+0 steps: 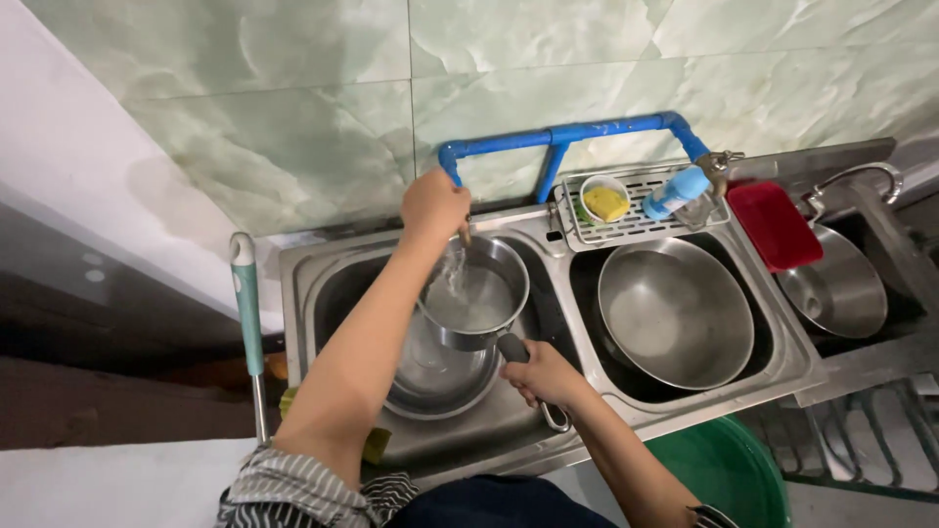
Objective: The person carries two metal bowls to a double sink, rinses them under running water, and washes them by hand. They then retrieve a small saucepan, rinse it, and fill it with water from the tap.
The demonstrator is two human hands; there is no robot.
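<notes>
My sleeves are striped grey and white. The pipe above the sink is bright blue, the wall tiles pale green and marbled — the saucepan and big bowl plain silver steel. A yellow sponge, a red board, a green bucket — and a teal-handled mop.

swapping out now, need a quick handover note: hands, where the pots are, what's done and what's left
Left hand is up at the tap on the blue pipe; water runs into the saucepan.
Right hand has a grip on the saucepan handle, holding it over a steel bowl in the left basin.
A big steel bowl sits in the right basin.
Done: saucepan partly filled.
Left: likely to shut the tap, rinse, then do the bowls.
</notes>
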